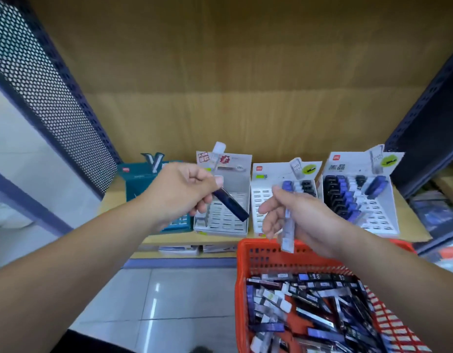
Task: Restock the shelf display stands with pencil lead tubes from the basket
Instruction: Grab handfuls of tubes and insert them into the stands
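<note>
The left hand [184, 192] is reaching forward, its thumb and curled fingers pinching a dark blue tube [231, 205]. This tube is slanting down to the right in front of the white second stand [228, 226]. The right hand [304, 215] is gripping a clear tube [289, 230] with a blue cap, holding it upright before the third stand [271, 171]. The fourth stand [380, 220] is carrying black and blue tubes in its left columns. Below, the red basket [266, 261] is holding heaped loose tubes [309, 312].
</note>
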